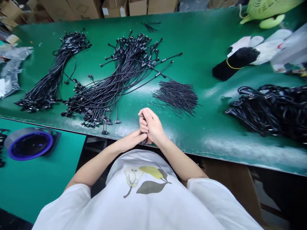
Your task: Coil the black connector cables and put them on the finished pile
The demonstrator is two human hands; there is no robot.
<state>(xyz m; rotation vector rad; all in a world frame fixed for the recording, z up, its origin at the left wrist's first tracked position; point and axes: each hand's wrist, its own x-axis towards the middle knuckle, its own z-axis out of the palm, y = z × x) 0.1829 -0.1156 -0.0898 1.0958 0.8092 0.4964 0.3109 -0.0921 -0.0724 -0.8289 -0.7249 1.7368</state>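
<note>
My right hand (150, 124) is closed in a fist at the near edge of the green table (203, 41), gripping something thin and dark whose end shows at the top of the fist. My left hand (134, 139) lies just below it with its fingers pinched against the same spot; what they hold is hidden. A large spread of black cables with connectors (115, 80) lies just beyond and left of the hands. A small heap of thin black ties (176, 95) lies just beyond and right.
Another cable bundle (51, 76) lies far left, a tangled black cable pile (271, 108) at right, and a banded black bundle (233, 64) beyond it. A tape roll (30, 143) sits on the lower left surface. Cardboard boxes (83, 8) line the far edge.
</note>
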